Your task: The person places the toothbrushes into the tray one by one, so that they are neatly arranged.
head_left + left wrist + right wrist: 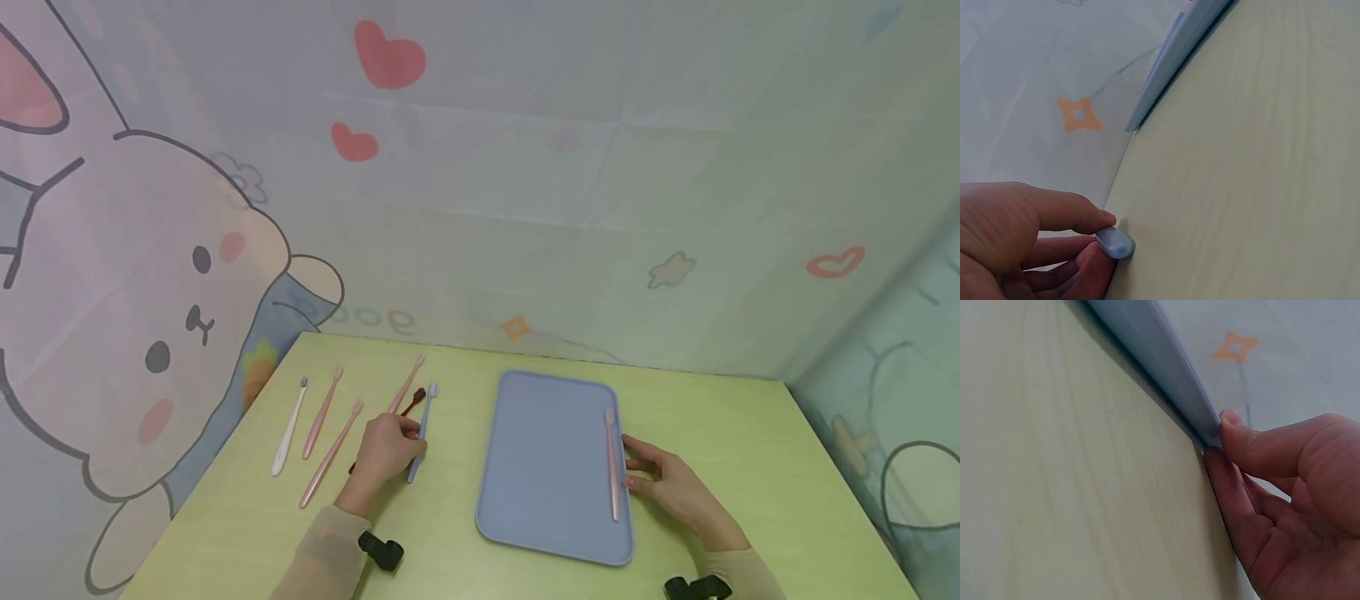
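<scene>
My left hand pinches a blue toothbrush between thumb and fingers at the table's left half. In the left wrist view, the rounded handle end of the blue toothbrush pokes out from the fingertips, close over the tabletop. Partly hidden beneath that hand is a dark red toothbrush; a pink toothbrush extends beyond it. My right hand grips the right rim of a blue tray, thumb and fingers at its edge in the right wrist view. One pink toothbrush lies along the tray's right side.
Left of my left hand, a white toothbrush and two more pink ones lie spread on the yellow-green table. A printed cloth backdrop rises right behind the table's far edge.
</scene>
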The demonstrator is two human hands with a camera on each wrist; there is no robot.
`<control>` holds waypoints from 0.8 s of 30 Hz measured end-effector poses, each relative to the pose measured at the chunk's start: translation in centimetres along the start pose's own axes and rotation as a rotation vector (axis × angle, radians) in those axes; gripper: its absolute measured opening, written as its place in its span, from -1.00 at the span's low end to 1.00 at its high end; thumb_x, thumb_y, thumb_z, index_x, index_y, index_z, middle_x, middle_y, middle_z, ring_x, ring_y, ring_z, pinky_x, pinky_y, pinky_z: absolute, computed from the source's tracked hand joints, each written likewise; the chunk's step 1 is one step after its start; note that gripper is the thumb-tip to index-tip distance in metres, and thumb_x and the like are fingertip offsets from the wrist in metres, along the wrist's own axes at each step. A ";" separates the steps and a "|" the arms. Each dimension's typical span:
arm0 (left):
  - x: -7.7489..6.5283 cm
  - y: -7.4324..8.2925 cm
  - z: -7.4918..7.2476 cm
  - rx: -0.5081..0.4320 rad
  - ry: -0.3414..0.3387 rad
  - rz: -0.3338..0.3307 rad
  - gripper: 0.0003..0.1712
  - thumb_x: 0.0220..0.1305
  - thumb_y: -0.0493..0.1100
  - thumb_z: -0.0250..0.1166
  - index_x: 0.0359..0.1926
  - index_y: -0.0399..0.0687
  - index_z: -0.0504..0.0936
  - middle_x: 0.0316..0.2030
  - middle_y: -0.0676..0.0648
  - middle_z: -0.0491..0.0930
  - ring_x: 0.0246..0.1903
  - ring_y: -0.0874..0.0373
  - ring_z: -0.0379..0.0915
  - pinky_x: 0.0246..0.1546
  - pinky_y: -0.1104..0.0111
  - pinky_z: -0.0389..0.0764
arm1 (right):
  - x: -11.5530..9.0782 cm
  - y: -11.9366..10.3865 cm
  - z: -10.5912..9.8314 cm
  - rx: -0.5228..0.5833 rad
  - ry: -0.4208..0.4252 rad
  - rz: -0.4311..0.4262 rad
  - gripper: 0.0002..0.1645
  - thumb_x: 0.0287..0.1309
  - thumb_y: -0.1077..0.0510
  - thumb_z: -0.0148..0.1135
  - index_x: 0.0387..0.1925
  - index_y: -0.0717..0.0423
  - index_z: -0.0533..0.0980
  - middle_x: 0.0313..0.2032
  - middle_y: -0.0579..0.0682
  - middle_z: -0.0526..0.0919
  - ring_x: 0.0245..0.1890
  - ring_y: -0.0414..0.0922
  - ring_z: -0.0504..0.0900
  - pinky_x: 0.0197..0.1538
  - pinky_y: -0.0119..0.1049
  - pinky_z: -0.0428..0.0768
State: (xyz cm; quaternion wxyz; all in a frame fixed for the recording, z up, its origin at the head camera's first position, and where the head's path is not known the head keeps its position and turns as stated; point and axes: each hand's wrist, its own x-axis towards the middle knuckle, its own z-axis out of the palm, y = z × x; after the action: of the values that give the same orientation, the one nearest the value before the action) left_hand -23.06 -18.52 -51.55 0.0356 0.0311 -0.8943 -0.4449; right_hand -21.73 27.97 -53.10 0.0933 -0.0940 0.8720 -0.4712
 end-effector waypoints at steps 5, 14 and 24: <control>0.1 -0.2 0.0 0.004 0.007 0.004 -0.78 0.09 -0.42 0.49 -0.18 -0.36 0.79 -0.43 -0.06 0.67 -0.43 0.12 0.55 -0.47 0.36 0.61 | 0.0 0.0 0.0 0.001 -0.001 -0.001 -0.10 0.32 0.26 0.47 0.57 0.34 0.27 0.17 0.25 0.70 0.26 0.21 0.61 0.45 0.30 0.33; 0.2 -0.4 0.0 0.016 0.013 0.013 -0.76 0.05 -0.41 0.50 -0.19 -0.34 0.78 -0.41 -0.07 0.67 -0.41 0.10 0.56 -0.45 0.33 0.62 | 0.0 0.0 0.0 0.007 -0.004 -0.002 -0.10 0.32 0.26 0.47 0.57 0.33 0.27 0.20 0.27 0.68 0.27 0.20 0.61 0.45 0.25 0.36; 0.3 -0.4 -0.1 -0.003 0.006 -0.003 -0.77 0.10 -0.39 0.50 -0.17 -0.33 0.78 -0.39 -0.06 0.68 -0.39 0.10 0.58 -0.41 0.32 0.63 | 0.1 0.3 0.0 0.001 -0.012 -0.021 -0.10 0.34 0.25 0.46 0.58 0.35 0.25 0.35 0.33 0.56 0.26 0.20 0.62 0.42 0.27 0.40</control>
State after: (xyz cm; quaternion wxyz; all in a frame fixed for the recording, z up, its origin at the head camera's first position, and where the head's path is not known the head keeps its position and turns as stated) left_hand -23.31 -18.80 -51.79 0.0378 0.0337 -0.8934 -0.4464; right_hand -21.84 28.14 -53.32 0.0936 -0.1056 0.8701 -0.4722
